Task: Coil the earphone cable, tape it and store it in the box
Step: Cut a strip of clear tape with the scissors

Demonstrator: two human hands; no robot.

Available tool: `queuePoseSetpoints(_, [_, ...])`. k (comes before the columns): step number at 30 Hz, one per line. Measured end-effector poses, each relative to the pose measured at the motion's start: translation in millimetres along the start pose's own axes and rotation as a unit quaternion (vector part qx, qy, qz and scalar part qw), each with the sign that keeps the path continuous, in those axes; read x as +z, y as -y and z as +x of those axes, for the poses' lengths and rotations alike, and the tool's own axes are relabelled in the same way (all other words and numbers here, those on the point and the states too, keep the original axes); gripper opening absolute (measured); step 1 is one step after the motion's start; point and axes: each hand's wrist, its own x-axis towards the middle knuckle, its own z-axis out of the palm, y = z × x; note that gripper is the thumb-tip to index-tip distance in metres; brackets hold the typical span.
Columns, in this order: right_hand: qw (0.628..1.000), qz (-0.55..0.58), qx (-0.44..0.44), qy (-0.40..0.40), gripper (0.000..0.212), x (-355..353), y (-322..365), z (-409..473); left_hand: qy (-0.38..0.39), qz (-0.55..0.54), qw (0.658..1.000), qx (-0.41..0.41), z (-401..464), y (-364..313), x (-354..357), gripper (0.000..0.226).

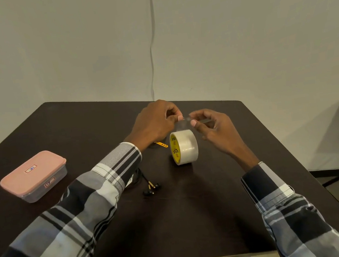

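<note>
Step in hand: I judge I am drawing a strip of clear tape off the tape roll [184,147], which stands on edge on the counter [216,208].
Left hand [155,123]: above and just left of the roll, fingers [179,117] curled, pinching the lifted tape end.
Right hand [215,127]: above and just right of the roll, fingers pinched on the same strip; a thin dark sliver shows by them, too small to name.
Earphones [151,189]: on the counter nearer me than the roll, the buds showing; the cable [138,175] runs under my left sleeve [106,178], so I cannot tell how well it is coiled.
Box [34,176]: pink lid on, far left of the roll, well apart from it.
Yellow item [162,144]: just left of the roll, partly under my left hand; cannot identify it.
Doing it well: keep the strip taut between both pinches, pull it short, and keep the sticky face off itself; the roll can tip or roll.
Edges: the counter's far edge lies just behind the roll, so pull toward me.
Open room: bare counter in front and right of the roll.
</note>
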Motion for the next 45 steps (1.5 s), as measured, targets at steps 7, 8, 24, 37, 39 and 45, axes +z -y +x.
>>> queuePoseSetpoints(7, [0.890,-0.410,0.187,0.066,0.040,-43,-26,-14,0.021,0.017,1.000,-0.008,6,-1,-8,0.009])
queuePoseSetpoints(8, [0.858,-0.460,0.210,0.091,0.042,-51,-28,-18,0.021,0.017,1.000,-0.010,7,0,-9,0.008])
queuePoseSetpoints(24, [0.815,-0.474,0.290,0.167,0.028,-80,-57,-28,0.093,-0.050,0.994,-0.012,7,0,-21,0.012])
queuePoseSetpoints(37, [0.832,-0.381,0.327,0.237,0.010,-72,-61,-27,0.089,-0.092,0.992,-0.001,5,0,-11,0.006])
queuePoseSetpoints(39, [0.856,-0.355,0.302,0.226,0.006,-57,-55,-22,0.090,-0.094,0.991,0.004,4,-1,-10,0.007])
queuePoseSetpoints(45, [0.898,-0.350,0.185,0.193,0.010,1,-44,4,0.090,-0.104,0.990,0.000,2,-3,-7,0.009])
